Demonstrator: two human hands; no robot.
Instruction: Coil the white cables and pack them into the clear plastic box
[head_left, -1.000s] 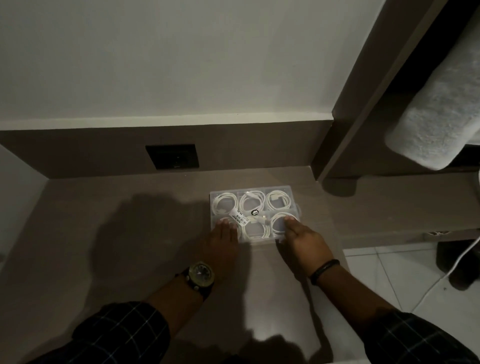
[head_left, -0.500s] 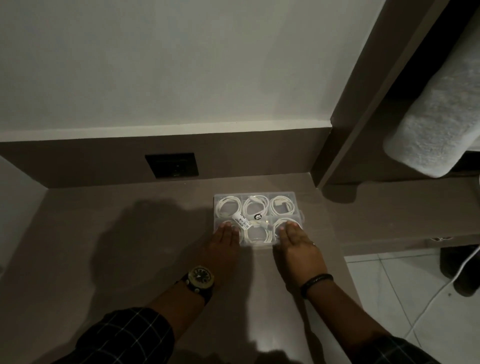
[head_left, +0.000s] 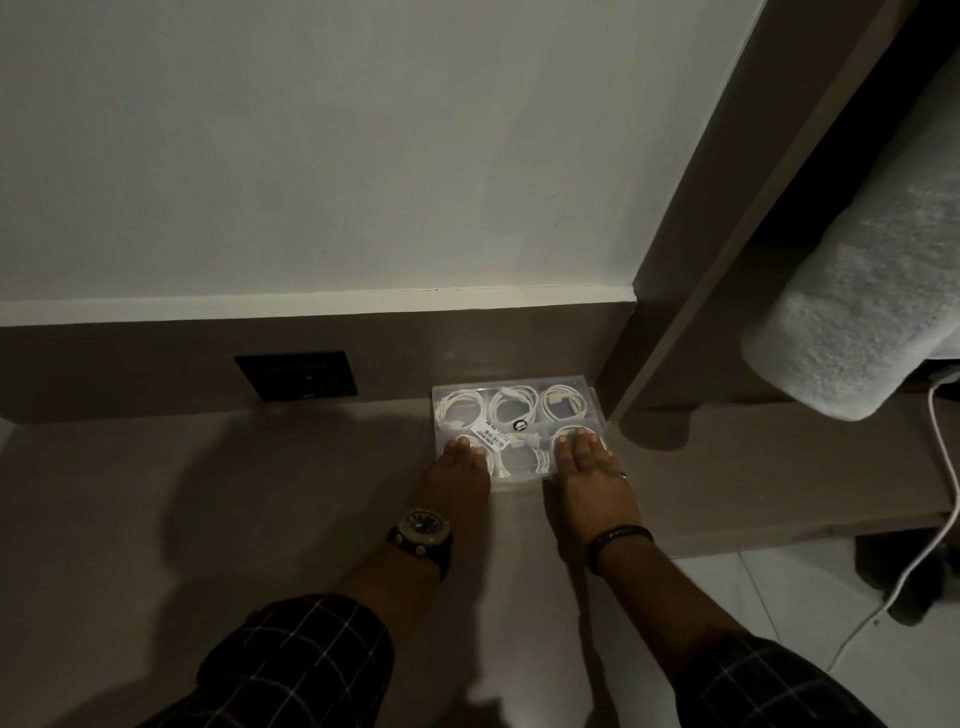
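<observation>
The clear plastic box (head_left: 594, 402) lies on the brown desk (head_left: 208, 519), close to the back panel, with its lid down. Coiled white cables (head_left: 511, 408) fill its compartments, one coil in each. A barcode label and a black round sticker sit on the lid. My left hand (head_left: 460, 478) lies flat on the lid's front left corner, fingers extended. My right hand (head_left: 592, 478) lies flat on the front right corner in the same way. Neither hand grips anything.
A dark wall socket (head_left: 296, 375) is set in the back panel left of the box. A brown upright panel (head_left: 675, 260) rises just right of the box. A grey rolled towel (head_left: 857, 312) sits at upper right, and a loose white cable (head_left: 935, 493) hangs down to the tiled floor.
The box has slid away from me toward the back panel, with both hands following it. My right hand went from the box's right corner to lying flat on the lid.
</observation>
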